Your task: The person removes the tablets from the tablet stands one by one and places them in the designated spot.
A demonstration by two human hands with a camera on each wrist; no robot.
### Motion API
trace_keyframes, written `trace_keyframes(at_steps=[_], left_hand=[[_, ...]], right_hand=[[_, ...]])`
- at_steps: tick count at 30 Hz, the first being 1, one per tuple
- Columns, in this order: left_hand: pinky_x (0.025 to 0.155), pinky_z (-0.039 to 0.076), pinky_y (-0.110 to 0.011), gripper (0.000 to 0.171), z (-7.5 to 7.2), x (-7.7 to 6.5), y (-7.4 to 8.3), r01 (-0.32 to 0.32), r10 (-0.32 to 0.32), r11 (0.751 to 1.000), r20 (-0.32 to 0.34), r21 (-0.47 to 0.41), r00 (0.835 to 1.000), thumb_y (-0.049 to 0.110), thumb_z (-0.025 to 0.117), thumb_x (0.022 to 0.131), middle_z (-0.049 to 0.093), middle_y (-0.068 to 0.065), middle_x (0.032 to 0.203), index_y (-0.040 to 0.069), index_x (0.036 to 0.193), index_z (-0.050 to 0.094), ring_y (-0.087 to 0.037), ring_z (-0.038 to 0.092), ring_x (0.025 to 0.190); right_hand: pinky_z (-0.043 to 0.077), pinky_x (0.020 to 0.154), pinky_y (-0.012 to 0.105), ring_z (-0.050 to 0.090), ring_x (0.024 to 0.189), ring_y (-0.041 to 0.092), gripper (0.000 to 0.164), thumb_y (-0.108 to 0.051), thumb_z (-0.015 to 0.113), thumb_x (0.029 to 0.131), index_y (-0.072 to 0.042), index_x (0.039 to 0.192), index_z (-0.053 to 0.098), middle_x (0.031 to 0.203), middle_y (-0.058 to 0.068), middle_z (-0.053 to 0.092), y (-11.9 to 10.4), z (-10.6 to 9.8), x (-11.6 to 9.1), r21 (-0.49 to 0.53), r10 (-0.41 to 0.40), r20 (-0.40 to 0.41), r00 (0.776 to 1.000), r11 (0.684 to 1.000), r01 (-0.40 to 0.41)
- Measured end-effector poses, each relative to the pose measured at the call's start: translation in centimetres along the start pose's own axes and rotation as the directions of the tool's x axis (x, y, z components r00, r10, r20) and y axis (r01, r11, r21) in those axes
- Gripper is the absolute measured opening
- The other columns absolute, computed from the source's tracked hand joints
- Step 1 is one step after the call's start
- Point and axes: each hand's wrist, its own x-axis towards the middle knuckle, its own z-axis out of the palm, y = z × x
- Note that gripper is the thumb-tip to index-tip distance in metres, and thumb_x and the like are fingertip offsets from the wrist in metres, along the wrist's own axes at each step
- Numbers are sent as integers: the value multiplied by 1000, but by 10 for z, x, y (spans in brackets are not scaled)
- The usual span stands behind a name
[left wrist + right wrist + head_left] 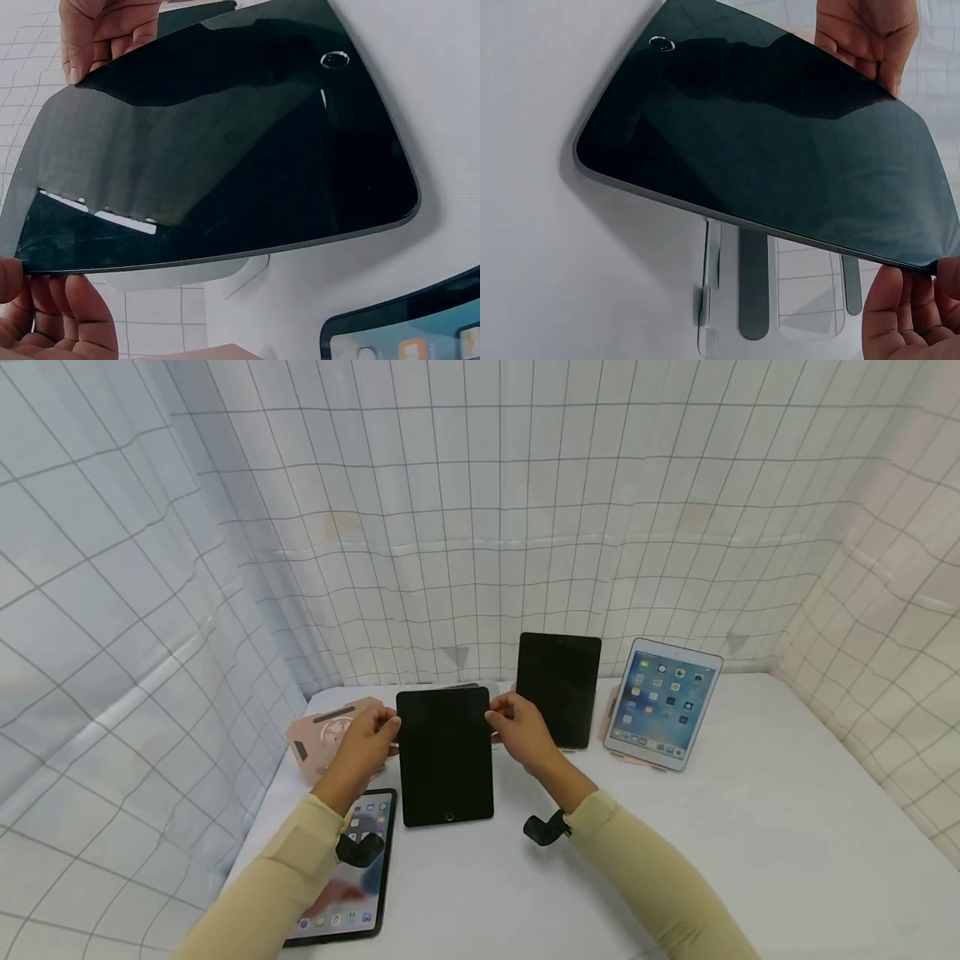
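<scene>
A black tablet [446,760] with a dark screen and a round home button at its bottom edge is held up between both hands. My left hand [365,739] pinches its left edge near the top, thumb in front and fingers behind. On the opposite edge, my right hand [522,727] pinches it at about the same height. The lower edge is close over the white table in the head view. Mostly hidden behind this tablet is a pale stand with grey strips [754,300], which shows below the tablet's edge in the right wrist view.
Left of the hands is a pink stand [322,739]. A larger tablet with a lit screen [371,881] lies at the front left, partly under the left forearm. Another dark tablet [558,689] and a white lit tablet [663,702] lean on stands at the back right, before white gridded cloth [517,510].
</scene>
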Motion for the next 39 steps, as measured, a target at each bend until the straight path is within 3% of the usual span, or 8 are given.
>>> trace_keyframes(at_steps=[14,21,31,39], left_hand=[[78,51,-27,21,-6,-13,-16,54,-54,999,50,0,997,13,41,108,54,-12,106,-4,118,47,-19,54,93],[76,50,-31,19,-9,-21,-20,65,-60,996,88,-53,994,10,40,107,57,-8,100,-5,118,46,-15,56,87],[72,51,-31,15,-10,-28,-25,108,-99,992,124,-66,987,10,40,107,47,-6,85,-3,113,44,-18,49,75],[69,51,-30,17,-10,-31,-29,144,-133,987,148,-67,980,11,40,108,46,-7,88,-3,115,44,-18,47,78]], right_hand=[[59,70,39,59,76,21,9,-1,56,99,4,106,57,86,10,58,9,9,-19,78,69,53,996,994,-73],[59,68,37,59,78,19,9,-2,57,98,4,105,56,87,8,58,18,13,-22,83,76,73,994,993,-82],[59,67,33,59,80,20,7,-4,57,99,1,105,56,89,11,59,20,13,-29,50,130,109,986,990,-136],[59,67,34,60,79,20,8,-4,57,99,2,105,56,89,12,59,21,13,-36,66,160,137,978,983,-170]])
